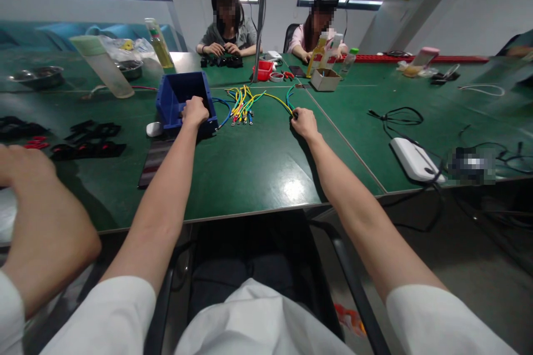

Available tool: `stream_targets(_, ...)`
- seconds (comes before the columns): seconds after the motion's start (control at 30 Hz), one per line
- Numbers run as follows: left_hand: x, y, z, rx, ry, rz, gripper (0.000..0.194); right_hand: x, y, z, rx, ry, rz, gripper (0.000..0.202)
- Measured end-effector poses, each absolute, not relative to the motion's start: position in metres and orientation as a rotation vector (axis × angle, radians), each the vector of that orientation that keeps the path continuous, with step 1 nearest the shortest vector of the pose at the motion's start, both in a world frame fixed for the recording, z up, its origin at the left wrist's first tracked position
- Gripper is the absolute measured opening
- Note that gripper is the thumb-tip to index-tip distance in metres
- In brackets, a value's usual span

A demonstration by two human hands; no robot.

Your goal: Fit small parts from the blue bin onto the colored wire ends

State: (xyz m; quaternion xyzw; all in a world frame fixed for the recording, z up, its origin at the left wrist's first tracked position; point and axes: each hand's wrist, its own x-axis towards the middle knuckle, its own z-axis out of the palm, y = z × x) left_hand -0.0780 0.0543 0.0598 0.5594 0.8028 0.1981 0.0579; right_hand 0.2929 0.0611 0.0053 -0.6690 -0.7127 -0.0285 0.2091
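Observation:
My left hand [195,111] reaches into a blue plastic bin [183,83] that lies with its open side toward me. Its fingers look curled; what they grip, if anything, is hidden. My right hand [306,122] is closed on yellow and green wires [280,99] at their right-hand ends. Between the hands lies a loose bunch of yellow, green and blue wires [244,104] with metal terminals at their tips. A blue wire [227,112] runs from beside the bin toward this bunch.
Left of the bin are a white mouse [154,129], a dark phone-like slab [155,163] and black straps [89,141]. Another person's arm [50,216] extends at far left. Two people sit opposite. A white power bank [416,160] with black cable lies right; a small box [325,80] stands behind.

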Motion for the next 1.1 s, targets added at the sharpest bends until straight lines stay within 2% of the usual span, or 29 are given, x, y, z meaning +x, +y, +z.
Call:
stream_targets(0.23,-0.075,0.049,0.063,1.708,2.431,0.618,0.037,0.274,0.052,0.012,-1.844,-1.872,-0.266,0.031)
stream_targets(0.4,-0.073,0.044,0.063,1.707,2.401,0.695,0.037,0.224,0.036,0.019,-1.849,-1.957,-0.227,0.037)
stream_targets(0.57,-0.073,0.041,0.063,1.651,2.382,0.815,0.036,0.188,0.030,0.019,-1.848,-2.147,-0.326,0.041)
stream_targets(0.77,-0.074,0.040,0.062,1.658,2.382,0.882,0.039,0.192,0.068,0.018,-1.875,-2.123,-0.445,0.039)
stream_targets(0.93,-0.074,0.041,0.061,1.657,2.346,0.836,0.036,0.203,0.115,0.021,-2.065,-1.936,-0.523,0.041)
stream_targets(1.0,-0.074,0.043,0.061,1.659,2.351,0.829,0.035,0.209,0.131,0.021,-2.121,-1.879,-0.477,0.042)
stream_targets(1.1,-0.076,0.046,0.059,1.670,2.350,0.826,0.037,0.218,0.150,0.018,-2.212,-1.765,-0.231,0.045)
